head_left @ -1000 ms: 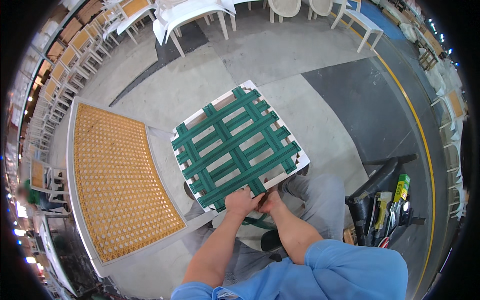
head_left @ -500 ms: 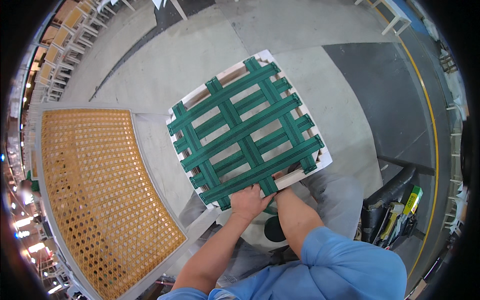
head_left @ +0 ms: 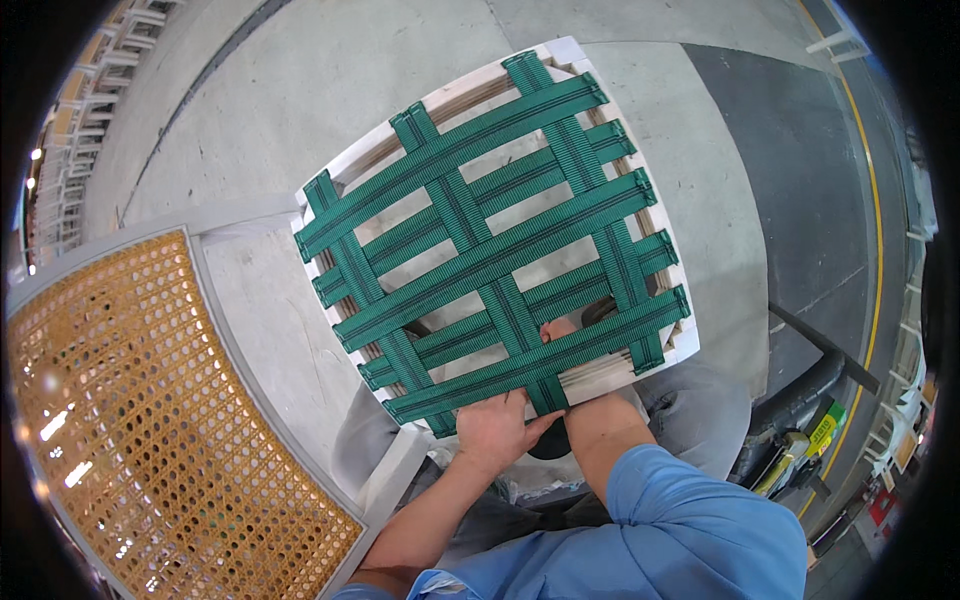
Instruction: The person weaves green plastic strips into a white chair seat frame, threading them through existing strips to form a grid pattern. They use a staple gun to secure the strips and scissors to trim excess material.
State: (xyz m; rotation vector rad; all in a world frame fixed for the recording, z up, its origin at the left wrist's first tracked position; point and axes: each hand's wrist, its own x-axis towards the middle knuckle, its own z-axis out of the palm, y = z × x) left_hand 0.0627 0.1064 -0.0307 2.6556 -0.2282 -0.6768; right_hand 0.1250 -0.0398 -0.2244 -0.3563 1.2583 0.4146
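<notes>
A white wooden chair lies tilted before me, its seat frame crossed by woven green webbing straps with folded, fastened ends. At the near rail, my left hand is closed round the edge. Its thumb reaches right, beside the end of a strap that drops over this rail. My right forearm passes beneath the same rail. Through a gap in the webbing, part of my right hand shows under the seat; most of it is hidden. The chair's cane backrest, woven in tan, extends to the left.
My grey-trousered knees are under the seat. At right, a black holder carries several tools and a yellow-green box. Rows of white chair frames line the far left. A yellow line runs along the floor at right.
The chair looks larger and nearer, its backrest shifted left and down. My right hand has gone further under the seat, and its fingers now show through the webbing. My left hand stays at the near rail.
</notes>
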